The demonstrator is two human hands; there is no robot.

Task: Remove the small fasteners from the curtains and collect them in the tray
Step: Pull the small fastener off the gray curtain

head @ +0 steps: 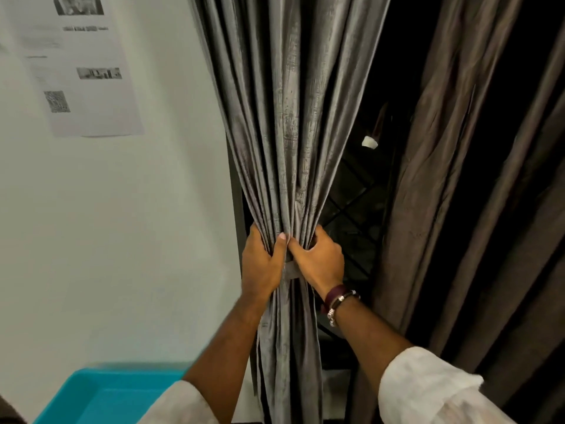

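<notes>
Where both hands' grip clamps grey curtain (290, 133), band (292, 269), possibly fastener.

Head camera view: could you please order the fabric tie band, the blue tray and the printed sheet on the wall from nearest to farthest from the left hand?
From the left hand:
1. Fabric tie band: right beside the hand, wrapped round the gathered grey curtain.
2. Blue tray: below and to the left.
3. Printed sheet: high on the wall, upper left.

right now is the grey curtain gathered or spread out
Gathered. The grey curtain narrows into a tight bunch with a band around it, where the left hand and right hand grip it.
</notes>
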